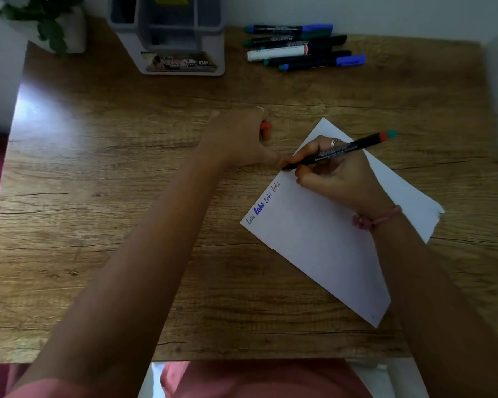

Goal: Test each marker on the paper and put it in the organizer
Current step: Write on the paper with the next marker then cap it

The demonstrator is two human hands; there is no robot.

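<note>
The marker (339, 150) in use is a black-barrelled one with a red-and-green end, slanted low so that its tip meets the upper left edge of the paper (322, 239), right where the row of test words runs out. The right hand (337, 173) pinches it near the tip in a writing grip, with its heel resting on the sheet, which steadies the stroke and helps pin the paper down. Four small scribbles (263, 205), blue and red, already line that edge, so the tip seems placed to add the next one beside them. The left hand (242, 136) lies on the worktop (127, 225) just left of the paper's corner, its fingers curled round a small red thing, probably the marker's cap (265, 129), kept ready for closing the marker after the test. The paper lies askew, its long side turned toward the writing arm, likely for a comfortable wrist angle. Well apart, at the far edge of the worktop, a loose pile of markers (302, 48) awaits testing, blue, green, black and one white among them. Left of that pile stands the grey organizer (173, 33); what its compartments hold cannot be made out. A potted plant (49, 21) fills the far left corner.
</note>
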